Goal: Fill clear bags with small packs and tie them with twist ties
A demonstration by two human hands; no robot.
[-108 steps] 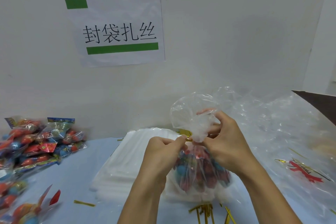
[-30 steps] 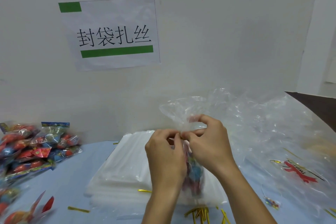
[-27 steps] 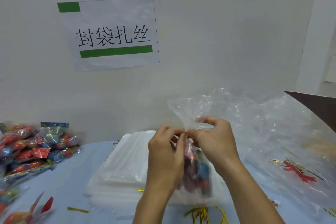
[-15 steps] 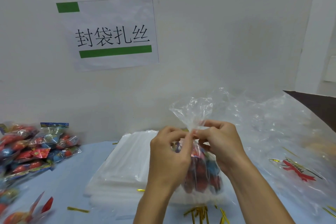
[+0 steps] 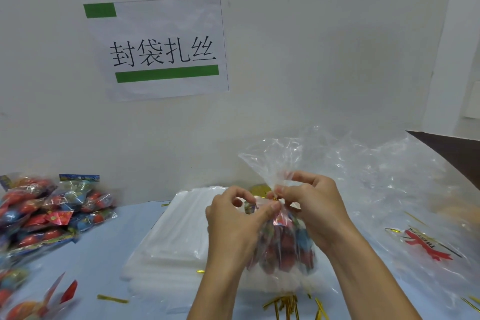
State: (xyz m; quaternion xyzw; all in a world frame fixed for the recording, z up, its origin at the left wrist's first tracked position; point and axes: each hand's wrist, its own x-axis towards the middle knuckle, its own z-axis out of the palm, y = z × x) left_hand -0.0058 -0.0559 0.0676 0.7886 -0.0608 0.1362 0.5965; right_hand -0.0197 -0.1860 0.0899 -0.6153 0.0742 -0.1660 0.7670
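Fingers (image 5: 270, 209) of both hands pinch at the neck of one clear bag (image 5: 283, 244), left hand (image 5: 233, 226) and right hand (image 5: 314, 208) meeting at a gold twist tie (image 5: 274, 198). I log the bag upright, long axis vertical, mouth fanned upward, held above the stack of flat bags (image 5: 168, 249) on the desk (image 5: 109, 236). Small packs (image 5: 44, 213): one heap, left, number uncountable. Loose ties (image 5: 283, 304): one cluster, near edge.

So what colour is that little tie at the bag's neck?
Gold: the twist tie glints metallic gold between both hands' fingertips, seen in the head view.
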